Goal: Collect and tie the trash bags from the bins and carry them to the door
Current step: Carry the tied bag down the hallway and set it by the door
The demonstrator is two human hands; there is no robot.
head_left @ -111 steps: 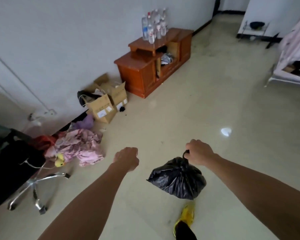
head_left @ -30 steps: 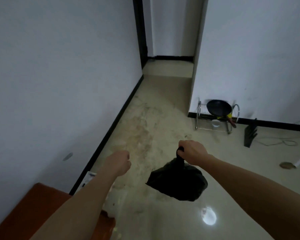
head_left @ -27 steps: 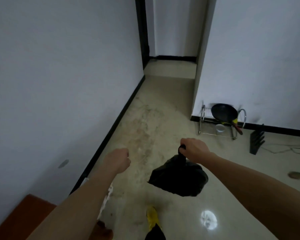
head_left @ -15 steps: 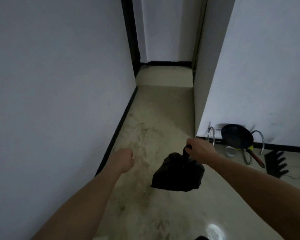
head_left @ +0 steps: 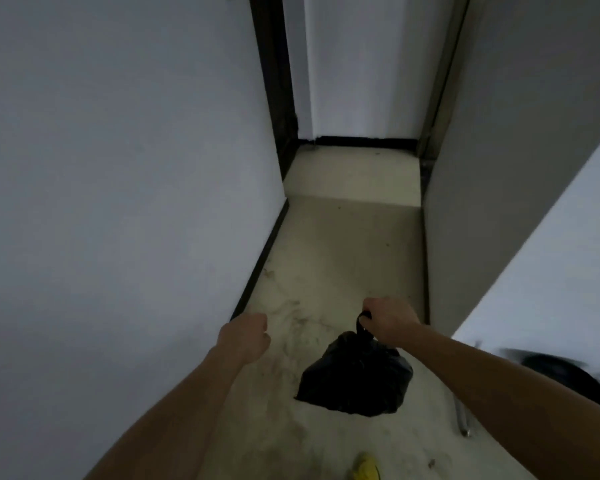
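Now, the bag: a crumpled black plastic trash bag [head_left: 355,382], glossy and lumpy, with its neck gathered into a narrow twist. It hangs clear of the floor just below your right fist, mid-corridor.
Right hand: your right hand [head_left: 390,322] is curled tight round the bag's twisted neck, knuckles up, and a small loop of black plastic pokes out at the front of the fist.
Left hand: your left hand [head_left: 245,336] is balled into a fist with nothing in it. It is held out near the left wall, apart from the bag.
Floor: a smooth pale beige floor [head_left: 343,244], faintly shiny, smeared with dark scuffs and grit under your hands.
Left side: a plain matte white wall [head_left: 118,168] with a thin black baseboard strip [head_left: 260,265] along its foot.
Far end: a dark upright door frame [head_left: 274,81] at the corridor's end, well ahead of the bag.
Bottom edge: a yellow shoe tip [head_left: 366,471] on the floor below the bag.
Right edge: a dark rounded shape [head_left: 565,375], too blurred to name, with a thin shiny metal leg [head_left: 463,420] beside it.
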